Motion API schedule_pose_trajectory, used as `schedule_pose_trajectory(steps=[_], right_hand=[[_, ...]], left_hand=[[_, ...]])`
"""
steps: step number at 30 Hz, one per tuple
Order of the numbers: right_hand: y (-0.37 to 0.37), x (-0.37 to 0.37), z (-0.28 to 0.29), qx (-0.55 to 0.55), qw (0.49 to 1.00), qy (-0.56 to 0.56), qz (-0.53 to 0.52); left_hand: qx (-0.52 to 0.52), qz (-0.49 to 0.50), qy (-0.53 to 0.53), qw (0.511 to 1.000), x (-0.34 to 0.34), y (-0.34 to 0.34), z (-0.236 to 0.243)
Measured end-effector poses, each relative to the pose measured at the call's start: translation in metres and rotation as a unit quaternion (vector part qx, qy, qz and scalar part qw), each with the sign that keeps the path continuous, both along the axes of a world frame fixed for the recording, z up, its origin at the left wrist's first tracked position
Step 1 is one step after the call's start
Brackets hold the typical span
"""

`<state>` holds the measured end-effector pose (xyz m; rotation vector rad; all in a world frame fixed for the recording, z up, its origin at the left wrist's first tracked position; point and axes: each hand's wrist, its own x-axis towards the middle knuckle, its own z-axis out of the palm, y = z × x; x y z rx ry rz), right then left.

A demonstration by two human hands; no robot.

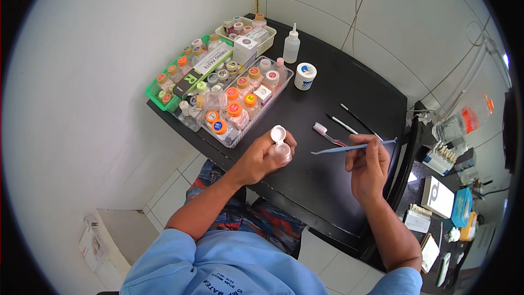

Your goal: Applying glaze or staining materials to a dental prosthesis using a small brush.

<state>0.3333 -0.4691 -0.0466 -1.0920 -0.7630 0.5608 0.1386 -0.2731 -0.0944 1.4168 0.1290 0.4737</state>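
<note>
My left hand (252, 163) is wrapped round a small clear bottle (281, 155) near the table's front edge. Its white flip cap (278, 133) is raised, with the mouth facing up. To the right, my right hand (369, 176) pinches a slim blue double-ended spatula (334, 149) between thumb and fingers. The spatula lies almost level, its left tip pointing toward the bottle but apart from it. Just beyond the right hand are a toothbrush (321, 129) with white bristles, a thin white-handled brush (343, 124) and a dark slender tool (357, 117).
Bottles with coloured caps crowd a clear tray (255, 121) and a green basket (154, 102) at the left of the black table (349, 84). A white jar (305, 78) and nozzle bottle (291, 49) stand behind. A side counter at right holds a blue basket (462, 207).
</note>
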Motion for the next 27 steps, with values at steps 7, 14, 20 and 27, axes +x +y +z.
schedule_pose_trajectory(steps=[7,14,20,27], right_hand=[[-0.007,-0.034,0.011,-0.002,0.968,-0.252,-0.008],[0.0,-0.045,0.018,-0.014,0.902,-0.431,0.009],[0.006,-0.048,0.025,-0.008,0.836,-0.549,0.028],[0.009,-0.052,0.028,-0.046,0.817,-0.574,0.036]], left_hand=[[0.268,0.032,0.02,0.963,-0.008,0.002,-0.006],[0.271,0.008,0.006,0.963,-0.003,0.001,-0.008],[0.267,-0.009,0.001,0.964,-0.004,-0.001,-0.007],[0.31,-0.011,0.002,0.951,-0.004,0.0,-0.001]])
